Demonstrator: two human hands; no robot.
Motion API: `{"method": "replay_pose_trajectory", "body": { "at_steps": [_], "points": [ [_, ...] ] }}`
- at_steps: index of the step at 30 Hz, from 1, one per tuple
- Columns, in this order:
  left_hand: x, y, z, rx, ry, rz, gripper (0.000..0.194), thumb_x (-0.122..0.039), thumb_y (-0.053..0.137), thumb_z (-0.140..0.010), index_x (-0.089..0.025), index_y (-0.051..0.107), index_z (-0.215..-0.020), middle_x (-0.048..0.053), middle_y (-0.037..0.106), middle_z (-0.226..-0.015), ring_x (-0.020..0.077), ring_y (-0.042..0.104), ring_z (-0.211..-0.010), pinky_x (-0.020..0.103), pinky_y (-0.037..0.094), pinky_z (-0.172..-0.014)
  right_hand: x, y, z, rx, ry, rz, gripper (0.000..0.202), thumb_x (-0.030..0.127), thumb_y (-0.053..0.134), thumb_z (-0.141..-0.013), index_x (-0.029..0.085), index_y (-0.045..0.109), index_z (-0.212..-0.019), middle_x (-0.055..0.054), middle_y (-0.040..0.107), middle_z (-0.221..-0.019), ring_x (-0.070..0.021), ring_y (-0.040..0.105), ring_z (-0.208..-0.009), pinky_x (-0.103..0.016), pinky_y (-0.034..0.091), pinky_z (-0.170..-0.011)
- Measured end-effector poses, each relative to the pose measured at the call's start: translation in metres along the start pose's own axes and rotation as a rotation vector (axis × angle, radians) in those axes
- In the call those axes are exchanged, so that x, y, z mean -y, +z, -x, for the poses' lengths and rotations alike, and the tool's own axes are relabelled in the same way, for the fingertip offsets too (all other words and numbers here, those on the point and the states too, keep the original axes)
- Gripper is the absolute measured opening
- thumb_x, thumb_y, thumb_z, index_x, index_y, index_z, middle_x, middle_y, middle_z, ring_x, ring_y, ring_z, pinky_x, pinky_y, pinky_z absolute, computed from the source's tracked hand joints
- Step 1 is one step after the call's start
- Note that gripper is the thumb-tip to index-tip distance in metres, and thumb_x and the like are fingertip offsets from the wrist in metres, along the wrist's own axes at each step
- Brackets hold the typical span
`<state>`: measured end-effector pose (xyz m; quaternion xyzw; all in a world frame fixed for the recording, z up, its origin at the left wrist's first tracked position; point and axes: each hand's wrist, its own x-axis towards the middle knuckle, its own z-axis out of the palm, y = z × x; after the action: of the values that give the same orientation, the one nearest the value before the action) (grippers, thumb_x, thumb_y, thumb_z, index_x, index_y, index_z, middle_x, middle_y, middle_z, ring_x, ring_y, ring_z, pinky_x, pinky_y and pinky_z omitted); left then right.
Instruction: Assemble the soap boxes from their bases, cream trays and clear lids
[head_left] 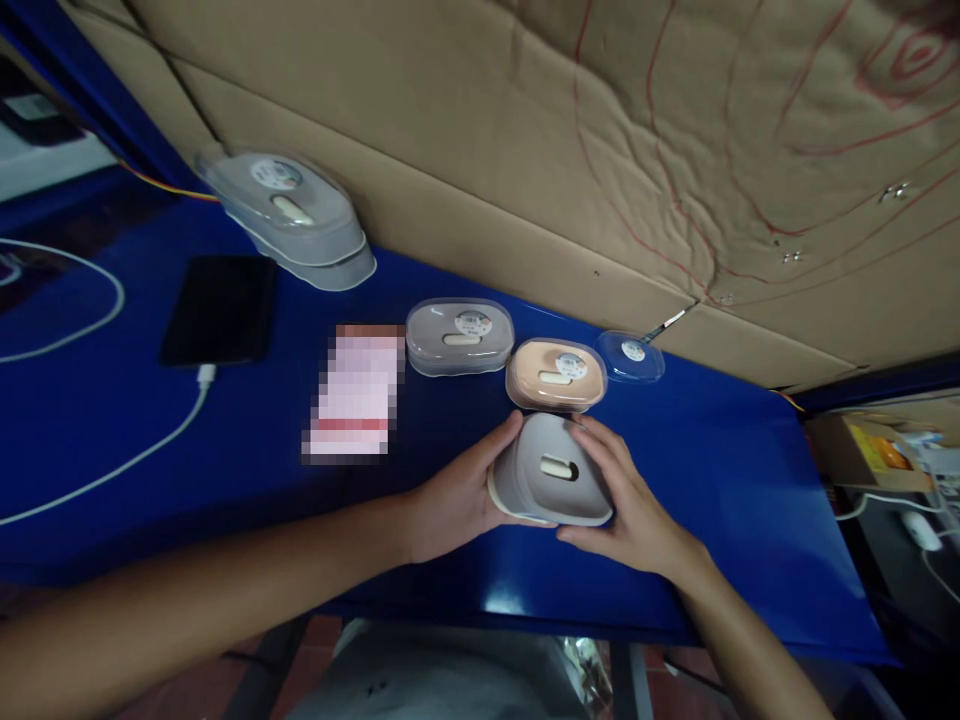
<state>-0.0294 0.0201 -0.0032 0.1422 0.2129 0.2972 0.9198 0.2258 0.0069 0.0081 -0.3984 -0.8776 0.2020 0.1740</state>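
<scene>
Near the front of the blue table, a grey oval plastic box (525,470) with a small slot in its inset top is held between both hands. My left hand (457,505) wraps round its left side, thumb on the upper edge. My right hand (634,505) grips its right side, with the thumb below and fingers over the far edge. Just beyond it stands a peach oval box (536,375) under a transparent cover with a round label. A loose transparent lid (634,358) with a similar label lies behind that, to the right.
A covered grey box (427,335) stands left of the peach one. Several stacked grey boxes (322,240) lean farther left. A black phone (217,310) on a white cable (180,430) and a pixelated rectangle (356,395) lie leftward. A cardboard wall (450,130) bounds the back.
</scene>
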Motion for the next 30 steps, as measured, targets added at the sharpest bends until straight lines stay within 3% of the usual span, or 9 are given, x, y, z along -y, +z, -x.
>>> {"method": "replay_pose_trajectory", "body": {
  "at_steps": [5,14,21,26,30],
  "points": [
    [0.0,0.0,0.001,-0.037,0.029,-0.005,0.065,-0.07,0.071,-0.094,-0.024,0.072,-0.14,0.011,0.073,-0.143,0.036,0.06,-0.142,0.041,0.054,-0.101,0.002,0.006,-0.001,-0.07,-0.033,0.057,0.11,0.06,0.08,-0.09,0.033,0.015,-0.174,-0.02,0.038,-0.167,-0.0434,0.042,-0.155,-0.066,0.048,-0.12],
    [0.002,0.003,0.002,-0.029,0.057,0.027,0.067,-0.072,0.065,-0.097,-0.025,0.068,-0.145,0.011,0.073,-0.143,0.0368,0.06,-0.14,0.046,0.052,-0.109,-0.006,0.005,-0.001,-0.176,-0.094,0.057,0.116,0.064,0.083,-0.085,0.032,0.017,-0.175,-0.019,0.046,-0.163,-0.0441,0.051,-0.149,-0.065,0.052,-0.116],
    [0.002,0.001,0.002,-0.015,0.068,0.025,0.069,-0.078,0.065,-0.094,-0.024,0.073,-0.135,0.011,0.075,-0.138,0.0355,0.061,-0.139,0.043,0.052,-0.108,-0.005,0.006,0.0,-0.159,-0.114,0.155,0.111,0.056,0.083,-0.089,0.032,0.017,-0.175,-0.019,0.042,-0.164,-0.0462,0.049,-0.15,-0.064,0.053,-0.117],
    [0.002,0.001,0.003,-0.018,0.078,0.002,0.055,-0.063,0.085,-0.084,-0.025,0.079,-0.123,0.007,0.079,-0.127,0.0312,0.067,-0.128,0.036,0.054,-0.102,-0.007,0.006,0.001,-0.12,-0.151,0.218,0.107,0.051,0.079,-0.093,0.031,0.014,-0.176,-0.021,0.036,-0.166,-0.048,0.047,-0.15,-0.067,0.052,-0.116],
    [0.0,0.004,0.003,-0.047,0.069,0.008,0.052,-0.065,0.081,-0.088,-0.026,0.079,-0.123,0.006,0.079,-0.127,0.0302,0.067,-0.125,0.035,0.055,-0.099,-0.009,0.006,0.001,-0.12,-0.168,0.226,0.111,0.052,0.081,-0.091,0.03,0.013,-0.176,-0.022,0.036,-0.166,-0.0486,0.048,-0.149,-0.067,0.052,-0.116]
  ]
}}
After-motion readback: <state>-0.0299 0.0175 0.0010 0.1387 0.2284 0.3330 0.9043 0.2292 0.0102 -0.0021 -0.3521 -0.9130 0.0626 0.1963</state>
